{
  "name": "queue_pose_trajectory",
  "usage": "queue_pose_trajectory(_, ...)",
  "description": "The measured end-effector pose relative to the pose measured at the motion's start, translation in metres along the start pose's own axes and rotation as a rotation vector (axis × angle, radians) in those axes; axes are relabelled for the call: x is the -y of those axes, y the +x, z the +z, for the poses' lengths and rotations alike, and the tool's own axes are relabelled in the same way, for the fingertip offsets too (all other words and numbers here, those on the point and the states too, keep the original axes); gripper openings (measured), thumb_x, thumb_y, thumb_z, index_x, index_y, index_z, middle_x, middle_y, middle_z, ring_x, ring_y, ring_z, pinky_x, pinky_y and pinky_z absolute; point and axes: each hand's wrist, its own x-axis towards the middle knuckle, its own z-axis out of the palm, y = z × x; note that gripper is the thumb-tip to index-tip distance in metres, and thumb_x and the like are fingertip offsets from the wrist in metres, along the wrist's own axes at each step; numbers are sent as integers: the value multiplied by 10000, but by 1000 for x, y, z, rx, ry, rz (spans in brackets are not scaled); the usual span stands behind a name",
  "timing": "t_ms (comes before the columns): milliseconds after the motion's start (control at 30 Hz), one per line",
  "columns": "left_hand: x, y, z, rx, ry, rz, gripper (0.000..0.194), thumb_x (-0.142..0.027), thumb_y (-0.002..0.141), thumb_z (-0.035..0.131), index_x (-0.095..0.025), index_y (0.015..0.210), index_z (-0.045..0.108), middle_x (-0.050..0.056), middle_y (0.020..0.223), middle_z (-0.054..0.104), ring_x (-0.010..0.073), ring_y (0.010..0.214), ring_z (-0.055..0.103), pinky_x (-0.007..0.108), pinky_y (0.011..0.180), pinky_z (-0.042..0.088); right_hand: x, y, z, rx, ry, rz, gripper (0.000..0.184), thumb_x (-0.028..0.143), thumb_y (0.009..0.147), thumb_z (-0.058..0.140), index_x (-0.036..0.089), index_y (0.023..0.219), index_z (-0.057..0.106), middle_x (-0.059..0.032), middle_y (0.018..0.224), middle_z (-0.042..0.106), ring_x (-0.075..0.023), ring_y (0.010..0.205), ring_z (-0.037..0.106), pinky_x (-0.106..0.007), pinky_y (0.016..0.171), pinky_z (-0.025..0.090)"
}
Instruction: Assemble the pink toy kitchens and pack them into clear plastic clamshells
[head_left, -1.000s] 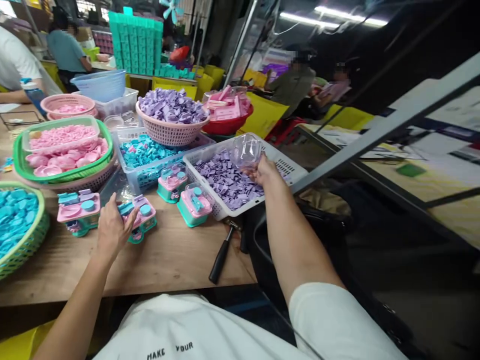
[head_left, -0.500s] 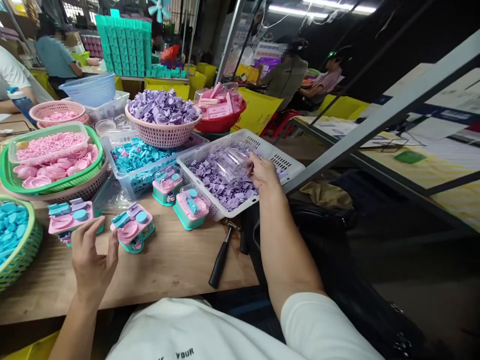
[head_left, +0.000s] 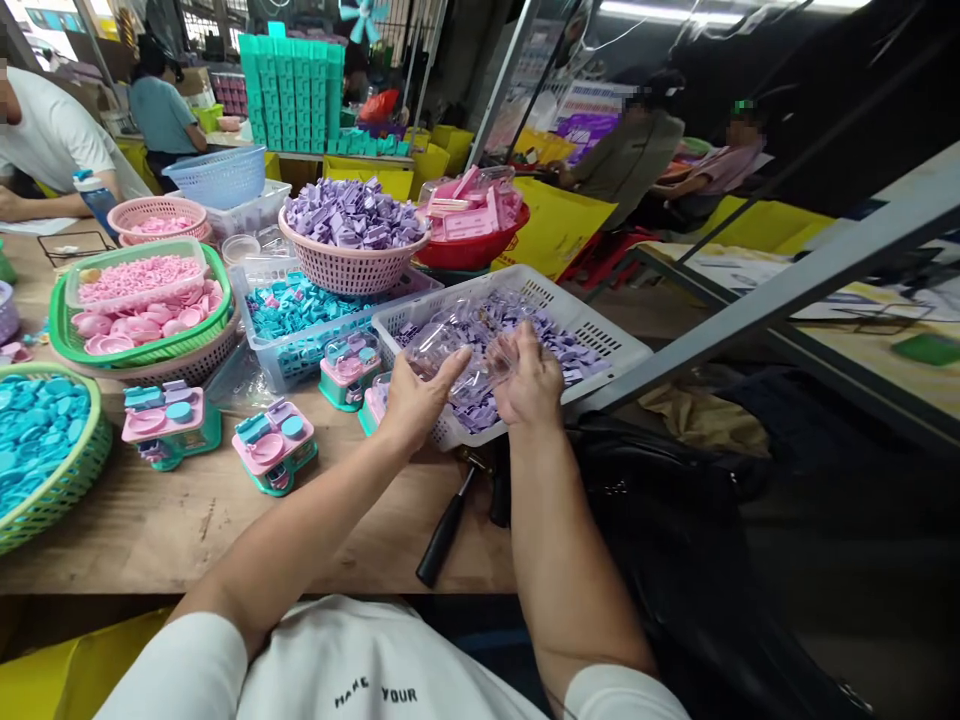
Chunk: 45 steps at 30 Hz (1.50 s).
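Both my hands meet over the near corner of a white basket (head_left: 592,335) of purple plastic pieces. My left hand (head_left: 416,395) and my right hand (head_left: 529,380) hold a clear plastic cover (head_left: 461,350) between them, fingers curled on it. A pink and teal toy set (head_left: 274,445) and another like it (head_left: 169,420) sit on the wooden table (head_left: 225,520) to the left. Two more toy sets under clear covers (head_left: 349,365) stand beside the basket, one partly hidden by my left hand.
A hammer (head_left: 446,520) lies at the table's front edge. Baskets of pink (head_left: 142,305), teal (head_left: 37,440) and purple (head_left: 352,225) parts crowd the left and back. Other people sit at tables beyond. A grey metal bar (head_left: 787,285) slants across on the right.
My left hand left the toy sets and crossed right to the white basket. It now grips the clear cover together with my right hand, which lowered the cover toward the basket.
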Motion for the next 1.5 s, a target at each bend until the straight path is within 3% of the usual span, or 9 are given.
queue_pose_trajectory(167, 3, -33, -31, -111, 6, 41, 642, -571, 734, 807, -189, 1195, 573, 123, 1198, 659, 278, 1157, 622, 434, 1017, 507, 5, 6, -28, -305, -416, -160, 351, 371, 994, 233, 235, 766, 463, -93, 811, 571, -235, 828, 603, -438, 832, 532)
queue_pose_trajectory(333, 2, -79, -91, 130, -29, 219, 726, -546, 739, 818, -235, 1322, 517, 122, 1338, 605, 279, 1282, 569, 450, 1116, 435, 11, -22, -30, -254, -649, -350, 189, 324, 835, 577, 151, 891, 626, -236, 1167, 580, -358, 1253, 501, -550, 1147, 324)
queue_pose_trajectory(500, -13, -113, -137, 302, 346, 424, 953, -676, 716, 767, -277, 1497, 393, 169, 1437, 523, 333, 1349, 501, 511, 1140, 402, -2, -123, 13, 847, 24, 128, 615, 745, 843, 510, 247, 1196, 590, -134, 1137, 669, -280, 915, 695, -424, 675, 599)
queue_pose_trajectory(567, -21, -126, -151, 288, 684, 519, 967, -683, 730, 747, -279, 1525, 372, 179, 1491, 466, 352, 1371, 451, 535, 1158, 362, -17, -151, 24, 1042, 56, 242, 574, 689, 820, 617, 261, 1201, 593, -99, 1037, 706, -252, 803, 704, -384, 616, 593)
queue_pose_trajectory(700, -18, -142, -191, -30, 1187, 611, 1032, -714, 726, 723, -231, 1549, 331, 206, 1521, 408, 389, 1390, 374, 573, 1179, 280, -56, -164, 25, 684, -357, -193, 301, 399, 946, 537, 270, 1196, 643, -84, 1052, 692, -242, 868, 682, -427, 793, 586)
queue_pose_trajectory(867, 20, -143, -239, -253, 1247, 359, 1111, -704, 760, 700, -122, 1569, 210, 269, 1528, 352, 403, 1423, 353, 572, 1166, 309, -98, -163, 12, 517, -975, -687, 504, 165, 950, 397, 275, 1412, 566, -161, 1174, 618, -333, 1113, 567, -565, 992, 454)
queue_pose_trajectory(1033, 40, -157, -241, -136, 1110, 329, 1038, -641, 842, 653, -134, 1585, 134, 248, 1509, 399, 354, 1424, 400, 513, 1163, 366, -89, -180, -11, 878, -1143, -872, 652, 394, 939, 579, 289, 1546, 364, -166, 1315, 534, -353, 1171, 516, -551, 961, 454)
queue_pose_trajectory(1267, 38, -180, -235, -122, 1136, 255, 827, -571, 884, 633, -157, 1517, 298, 194, 1309, 561, 308, 1168, 596, 450, 992, 514, -79, -182, -2, 1136, -1004, -620, 894, 543, 827, 717, 296, 1572, 289, -153, 1516, 349, -354, 1382, 384, -565, 1110, 411)
queue_pose_trajectory(1500, 16, -178, -248, 39, 1057, 212, 777, -575, 860, 668, -206, 1478, 377, 149, 1267, 570, 278, 1112, 623, 435, 972, 530, -58, -160, -6, 1248, -914, -563, 484, 82, 906, 422, 303, 1291, 614, -63, 1504, 480, -281, 1454, 340, -579, 1145, 366)
